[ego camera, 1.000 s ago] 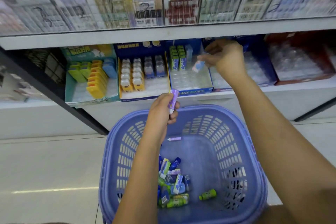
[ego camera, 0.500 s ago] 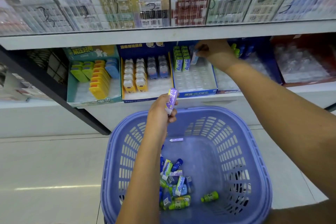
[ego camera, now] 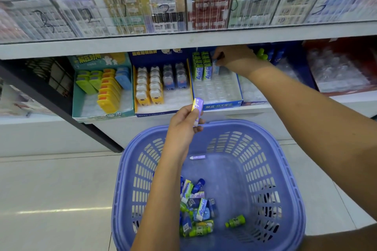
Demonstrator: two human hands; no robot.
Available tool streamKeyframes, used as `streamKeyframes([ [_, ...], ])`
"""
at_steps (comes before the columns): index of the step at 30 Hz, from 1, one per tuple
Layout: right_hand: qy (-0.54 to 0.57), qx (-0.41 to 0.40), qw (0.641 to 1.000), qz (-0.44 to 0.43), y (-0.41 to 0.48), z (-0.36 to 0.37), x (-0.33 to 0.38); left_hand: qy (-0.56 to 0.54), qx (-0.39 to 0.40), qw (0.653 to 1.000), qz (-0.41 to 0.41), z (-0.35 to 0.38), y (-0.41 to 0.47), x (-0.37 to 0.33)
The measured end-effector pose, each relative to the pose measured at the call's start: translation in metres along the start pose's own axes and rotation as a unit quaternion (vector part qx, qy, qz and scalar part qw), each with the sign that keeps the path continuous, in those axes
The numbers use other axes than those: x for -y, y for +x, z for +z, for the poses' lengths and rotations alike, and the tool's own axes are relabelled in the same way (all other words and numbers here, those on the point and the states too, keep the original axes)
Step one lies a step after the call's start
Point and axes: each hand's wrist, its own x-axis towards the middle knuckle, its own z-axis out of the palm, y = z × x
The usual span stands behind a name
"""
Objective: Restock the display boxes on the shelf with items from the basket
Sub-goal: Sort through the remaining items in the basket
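Observation:
A purple plastic basket (ego camera: pixel 289 171) sits on the floor below me, with several small green, blue and purple packs (ego camera: pixel 196 208) in its bottom. My left hand (ego camera: pixel 184 123) holds a purple pack (ego camera: pixel 197 108) upright above the basket's far rim. My right hand (ego camera: pixel 234 58) reaches under the upper shelf into the blue display box (ego camera: pixel 221 105) and pinches a light blue pack (ego camera: pixel 215 67) at its back row, beside the green packs (ego camera: pixel 201 68) standing there. Most of that box's clear slots are unfilled.
Left of it stand a box of bear-shaped items (ego camera: pixel 159 84) and a teal box (ego camera: pixel 102 85) of yellow, green and blue items. A red box (ego camera: pixel 344 71) stands at the right. The upper shelf edge (ego camera: pixel 183 42) hangs low over the boxes. A black post (ego camera: pixel 61 108) slants at left.
My right hand carried the light blue pack from in front of the box deep into its back row. The left hand with the purple pack stayed almost still.

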Motion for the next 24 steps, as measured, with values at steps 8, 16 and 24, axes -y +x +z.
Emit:
streamKeyframes([
  [8, 0.126, -0.070, 0.990, -0.012, -0.035, 0.001, 0.018, -0.027, -0.038, 0.997, 0.060, 0.006, -0.001, 0.002],
  [16, 0.368, 0.061, 0.926, -0.062, -0.095, -0.002, 0.029, 0.050, -0.048, 0.981, 0.179, 0.023, 0.013, 0.001],
  [24, 0.221, -0.259, 0.937, 0.082, -0.036, -0.009, -0.014, 0.518, 0.077, 0.827, 0.205, 0.033, 0.013, 0.015],
])
